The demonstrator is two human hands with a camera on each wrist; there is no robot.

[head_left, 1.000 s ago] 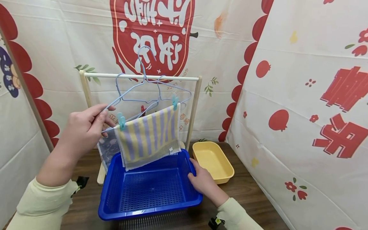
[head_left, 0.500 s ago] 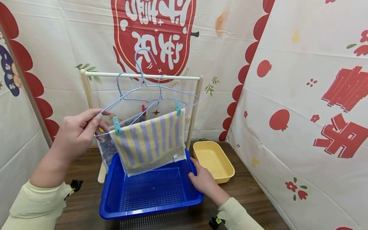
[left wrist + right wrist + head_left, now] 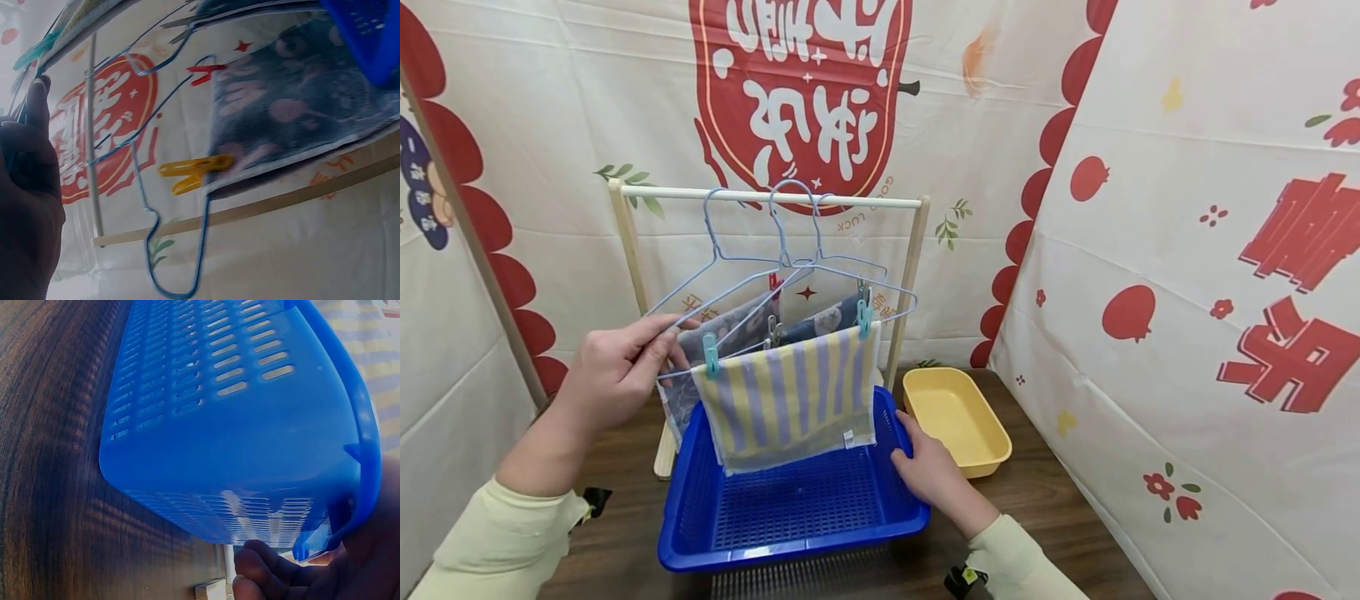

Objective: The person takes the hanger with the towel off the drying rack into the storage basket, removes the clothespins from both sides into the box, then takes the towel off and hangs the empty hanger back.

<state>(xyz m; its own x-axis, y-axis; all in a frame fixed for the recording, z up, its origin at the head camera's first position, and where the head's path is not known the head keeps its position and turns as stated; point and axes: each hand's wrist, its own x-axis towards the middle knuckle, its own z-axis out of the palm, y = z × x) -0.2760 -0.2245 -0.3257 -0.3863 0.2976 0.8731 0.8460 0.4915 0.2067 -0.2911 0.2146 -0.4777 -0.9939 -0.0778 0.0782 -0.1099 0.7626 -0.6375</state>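
Observation:
My left hand [image 3: 625, 362] pinches the left end of a light-blue wire clothes hanger [image 3: 730, 292]. Two teal clothespins [image 3: 711, 356] fasten a yellow-and-purple striped towel [image 3: 790, 396] along its lower bar. The hanger's hook overlaps the white rail [image 3: 677, 194] of a small wooden rack, between the hooks of two other hangers. At the right, my right hand [image 3: 928, 467] grips the rim of a blue plastic basket [image 3: 797, 554], thumb over the edge; the right wrist view shows curled fingers [image 3: 262, 565] below the rim. The towel hangs over the basket's far part.
Behind hang two dark patterned cloths; a yellow clothespin [image 3: 194, 169] and a red clothespin [image 3: 206, 72] hold one cloth [image 3: 281, 112]. A yellow tray [image 3: 958, 421] sits right of the basket on the dark wooden table [image 3: 1037, 508]. Printed fabric walls [image 3: 1150, 208] enclose the back and sides.
My left hand has lowered the hanger and towel, bringing the hook from above the rail down to its height. My right hand stays on the basket rim.

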